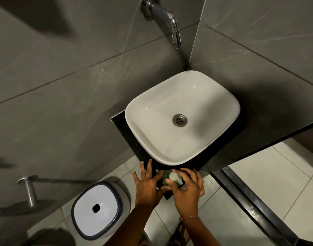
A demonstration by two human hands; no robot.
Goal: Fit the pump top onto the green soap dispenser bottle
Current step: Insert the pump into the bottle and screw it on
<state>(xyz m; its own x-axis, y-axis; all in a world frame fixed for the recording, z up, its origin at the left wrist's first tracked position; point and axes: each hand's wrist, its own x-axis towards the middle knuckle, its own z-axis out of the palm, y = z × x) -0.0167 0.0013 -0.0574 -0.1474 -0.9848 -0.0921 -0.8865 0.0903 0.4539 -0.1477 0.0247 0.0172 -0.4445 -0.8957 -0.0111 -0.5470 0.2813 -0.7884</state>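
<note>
Black counter [120,121] — white basin [202,148], green bottle [165,176]

A bathroom: white basin [182,119], wall tap [170,20], grey tiles.

Thin wrist string [191,217], bare forearms

A white basin [182,118] sits on a black counter [120,123] in the corner of a grey-tiled bathroom, a steel drain [179,120] at its centre. A chrome tap [167,18] projects from the wall [63,68] above it. Lower left, a bin [99,209] with a white lid and dark rim stands on the pale floor tiles [258,183], beneath a metal holder [28,189] fixed to the wall. A dark threshold strip [255,205] runs across the floor at right.
</note>
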